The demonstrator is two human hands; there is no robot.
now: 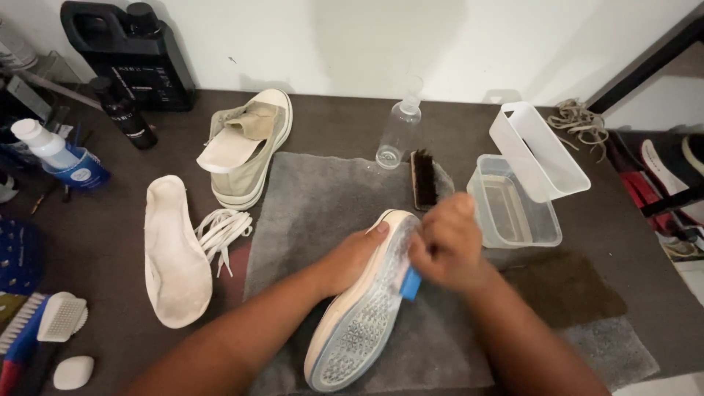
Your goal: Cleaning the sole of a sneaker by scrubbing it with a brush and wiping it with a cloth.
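Note:
A beige sneaker lies sole-up on a grey towel in the middle of the dark table. My left hand grips its side near the toe and steadies it. My right hand is closed on a small blue brush or sponge pressed against the sole's edge. Most of that blue tool is hidden by my fingers.
The second sneaker stands at the back left with an insole on it; another insole and white laces lie beside it. A dark brush, clear bottle, water tub, white bin and dark bottles surround the towel.

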